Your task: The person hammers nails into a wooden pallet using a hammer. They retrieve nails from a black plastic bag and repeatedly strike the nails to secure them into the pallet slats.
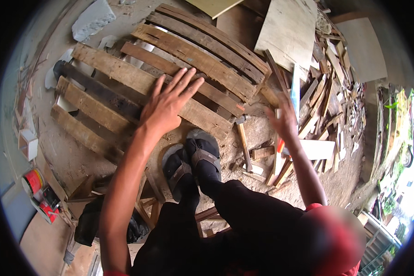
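My left hand (170, 99) lies with fingers spread on the weathered planks of a wooden pallet (110, 66), holding nothing. The pallet rests on the ground beyond my feet, its brown slats separated by gaps. At the pallet's right end, my right hand (284, 118) is blurred, thumb apart from the fingers, with no object visible in it. Behind that hand runs a long pale-blue blade-like strip (296, 87), and an orange-red piece (280, 144) shows below it. Between pallet and right forearm lies a hammer (244, 142) with a wooden handle.
A heap of wood scraps (324, 101) fills the right side, beside a large pale board (287, 32). A white foam block (93, 19) lies at the far left. Red tins (32, 181) stand near the left wall. My sandalled feet (202, 149) are close to the pallet.
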Tool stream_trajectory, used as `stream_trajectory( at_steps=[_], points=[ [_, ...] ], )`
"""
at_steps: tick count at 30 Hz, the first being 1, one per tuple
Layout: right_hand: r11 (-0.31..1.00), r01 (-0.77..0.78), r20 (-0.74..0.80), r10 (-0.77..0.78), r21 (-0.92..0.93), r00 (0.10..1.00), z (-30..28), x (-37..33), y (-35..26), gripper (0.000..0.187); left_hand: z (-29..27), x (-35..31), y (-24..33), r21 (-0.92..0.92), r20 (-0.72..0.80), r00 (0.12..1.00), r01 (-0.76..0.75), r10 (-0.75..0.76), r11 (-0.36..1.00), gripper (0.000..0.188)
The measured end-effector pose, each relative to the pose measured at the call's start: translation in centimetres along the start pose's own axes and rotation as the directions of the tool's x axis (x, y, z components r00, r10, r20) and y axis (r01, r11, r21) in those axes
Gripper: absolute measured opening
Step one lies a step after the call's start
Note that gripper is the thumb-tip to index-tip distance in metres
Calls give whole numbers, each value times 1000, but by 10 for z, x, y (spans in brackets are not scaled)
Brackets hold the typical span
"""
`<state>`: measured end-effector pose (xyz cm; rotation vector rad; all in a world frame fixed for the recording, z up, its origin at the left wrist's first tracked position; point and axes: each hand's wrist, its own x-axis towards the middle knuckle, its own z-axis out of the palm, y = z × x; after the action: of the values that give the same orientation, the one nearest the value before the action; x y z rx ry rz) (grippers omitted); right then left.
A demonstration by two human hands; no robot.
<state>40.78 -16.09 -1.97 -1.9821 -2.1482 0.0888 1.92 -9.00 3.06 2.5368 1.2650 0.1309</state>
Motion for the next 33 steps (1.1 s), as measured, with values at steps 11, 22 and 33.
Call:
stream_trajectory(
  at_steps=[11,22,33],
  points=[
    [996,46,160,-59,80,985,73,-24,-63,62,2,-3,0,-16,-17,1000,22,-22,1000,108],
    [955,16,18,-22,296,1000,67,-77,-72,50,22,-6,-4,160,-24,1000,13,-9,987,104],
    [974,-172,178,145,149,973,89,-8,5,50,21,-2,8,171,-19,1000,-20,24,985,88]
  ],
)
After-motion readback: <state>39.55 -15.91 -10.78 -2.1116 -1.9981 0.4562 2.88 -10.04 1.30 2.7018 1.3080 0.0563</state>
